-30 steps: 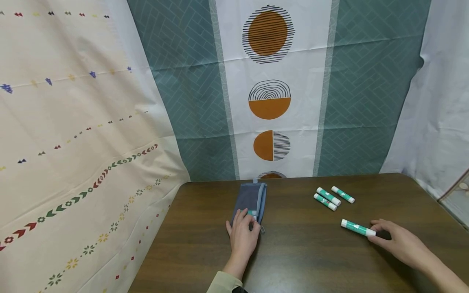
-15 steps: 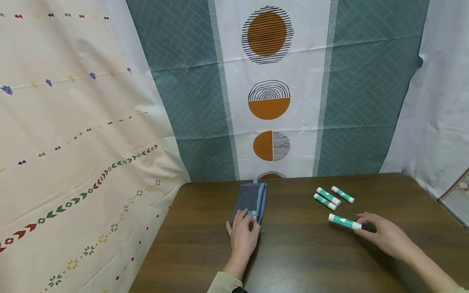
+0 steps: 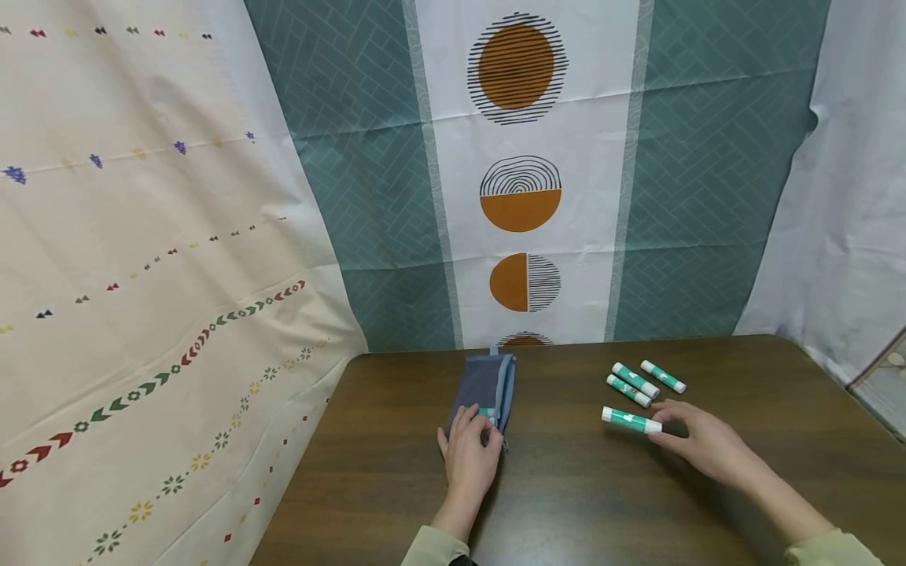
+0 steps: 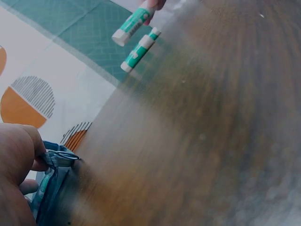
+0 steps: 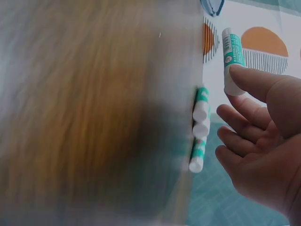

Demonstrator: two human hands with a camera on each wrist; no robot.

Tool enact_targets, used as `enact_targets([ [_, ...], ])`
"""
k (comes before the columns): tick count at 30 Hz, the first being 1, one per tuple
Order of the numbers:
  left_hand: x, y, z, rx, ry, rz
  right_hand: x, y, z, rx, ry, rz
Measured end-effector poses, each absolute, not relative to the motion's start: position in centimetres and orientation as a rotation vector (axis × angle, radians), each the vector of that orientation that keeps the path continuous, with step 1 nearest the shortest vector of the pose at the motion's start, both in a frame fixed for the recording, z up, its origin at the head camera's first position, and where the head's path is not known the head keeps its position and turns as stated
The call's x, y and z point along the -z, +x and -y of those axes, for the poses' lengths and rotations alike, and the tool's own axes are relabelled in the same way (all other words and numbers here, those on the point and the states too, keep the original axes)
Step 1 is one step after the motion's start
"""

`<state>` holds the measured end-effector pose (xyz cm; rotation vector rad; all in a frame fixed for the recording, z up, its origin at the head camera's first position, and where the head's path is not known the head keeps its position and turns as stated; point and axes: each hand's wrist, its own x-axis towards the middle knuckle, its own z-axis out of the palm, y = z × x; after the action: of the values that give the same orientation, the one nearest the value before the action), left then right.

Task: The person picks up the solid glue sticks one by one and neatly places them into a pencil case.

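Observation:
My right hand (image 3: 701, 442) pinches one white end of a green-and-white glue stick (image 3: 628, 420) between thumb and fingers, held above the table. In the right wrist view its printed label faces the camera and the other fingers spread free. My left hand (image 3: 469, 460) pinches the near edge of a dark blue zip pouch (image 3: 478, 381), which lies on the table. In the left wrist view the pouch's zip edge (image 4: 61, 157) shows at the fingertips. Something green and white shows at the pouch's opening, partly hidden by the hand.
Three more glue sticks (image 3: 635, 380) lie close together on the brown wooden table (image 3: 552, 503), beyond my right hand. A patterned cloth (image 3: 389, 236) hangs behind the far table edge, and a cream cloth (image 3: 141, 236) hangs on the left.
My right hand has moved left and slightly away from me with the glue stick, towards the pouch. The left hand and the pouch have stayed almost still.

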<state>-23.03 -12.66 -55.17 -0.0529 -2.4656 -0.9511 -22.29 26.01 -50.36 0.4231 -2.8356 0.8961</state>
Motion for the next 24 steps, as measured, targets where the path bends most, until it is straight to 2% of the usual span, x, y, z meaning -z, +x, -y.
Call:
enact_targets([
  [24,55.0,-23.0,12.2,0.963,-0.031,2.448,50.9,-26.2,-18.9,-1.027,0.546,2.841],
])
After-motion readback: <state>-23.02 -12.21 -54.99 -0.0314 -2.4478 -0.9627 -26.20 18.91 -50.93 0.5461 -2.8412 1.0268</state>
